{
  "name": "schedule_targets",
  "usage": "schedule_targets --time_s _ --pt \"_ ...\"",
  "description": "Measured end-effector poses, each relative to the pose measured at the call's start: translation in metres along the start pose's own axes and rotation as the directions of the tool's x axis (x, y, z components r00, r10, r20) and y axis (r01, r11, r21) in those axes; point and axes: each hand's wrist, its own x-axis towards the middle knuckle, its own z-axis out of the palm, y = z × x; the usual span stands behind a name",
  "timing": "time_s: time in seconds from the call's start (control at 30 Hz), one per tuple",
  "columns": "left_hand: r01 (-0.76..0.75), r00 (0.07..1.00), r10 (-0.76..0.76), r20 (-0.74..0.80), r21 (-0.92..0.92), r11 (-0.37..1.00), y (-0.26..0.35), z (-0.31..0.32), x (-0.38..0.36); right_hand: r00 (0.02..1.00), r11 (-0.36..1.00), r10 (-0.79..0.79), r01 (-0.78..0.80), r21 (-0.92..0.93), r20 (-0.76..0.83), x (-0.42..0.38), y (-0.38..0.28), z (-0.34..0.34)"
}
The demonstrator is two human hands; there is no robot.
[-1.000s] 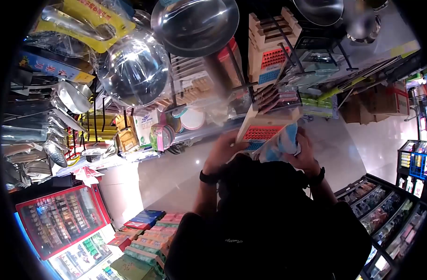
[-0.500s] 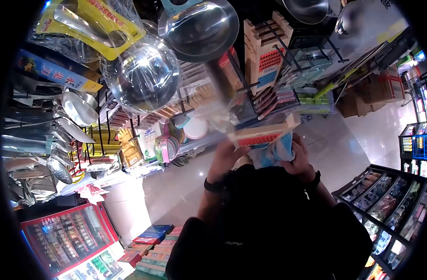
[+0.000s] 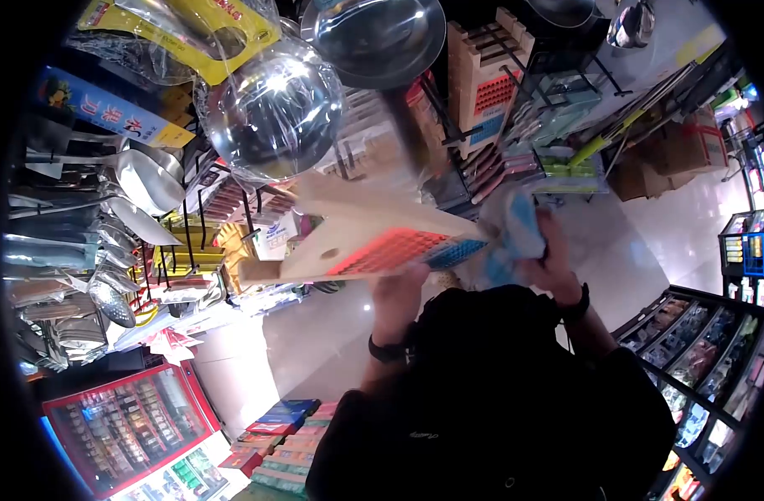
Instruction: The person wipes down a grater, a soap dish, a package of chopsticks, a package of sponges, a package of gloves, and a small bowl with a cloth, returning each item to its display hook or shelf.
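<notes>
Held in mid-air in front of the wearer [image 3: 490, 392]: a pale wooden grater [image 3: 373, 250], with a round hole toward the left, then a red studded panel, then a blue one. Stretched lengthwise from left to right, slightly rising, panels turned toward the wearer. Gripped along the lower edge by the left hand [image 3: 396, 296]; farther right, a blue-and-white cloth [image 3: 524, 224], blurred, bunched in the right hand [image 3: 555, 265]. Around: red-framed display case [image 3: 131, 426], plastic-wrapped pan [image 3: 273, 117], pale glossy floor [image 3: 315, 334], cardboard boxes [image 3: 674, 159], black rack [image 3: 691, 367].

2 hands [image 3: 398, 296], 2 blk wristbands [image 3: 388, 349], 1 held wdn board [image 3: 390, 249], 1 cloth [image 3: 525, 227]
</notes>
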Motion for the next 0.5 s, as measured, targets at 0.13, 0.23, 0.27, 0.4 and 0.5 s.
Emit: schedule_targets --time_s 0.13,0.23,0.27,0.4,0.5 --pt "0.025 0.999 -0.022 0.027 -0.107 0.994 0.012 0.017 -0.004 0.987 0.996 -0.089 0.087 -0.025 -0.137 0.035 -0.038 -0.011" --pt "0.054 0.998 -0.065 -0.019 -0.355 0.933 0.02 0.042 0.001 0.964 0.964 -0.264 0.264 -0.026 -0.024 0.065 -0.054 -0.016" --pt "0.055 0.997 -0.072 -0.027 -0.403 0.914 0.021 0.043 0.001 0.969 0.969 -0.244 0.245 -0.027 0.025 0.068 -0.056 -0.019" --pt "0.033 0.999 -0.044 -0.023 -0.359 0.933 0.019 0.037 0.001 0.976 0.985 -0.169 0.164 0.048 0.138 0.069 -0.048 -0.023" --pt "0.043 0.999 -0.047 -0.006 -0.298 0.954 0.017 0.033 0.0 0.976 0.992 -0.083 0.062 0.109 0.202 0.058 -0.04 -0.032"
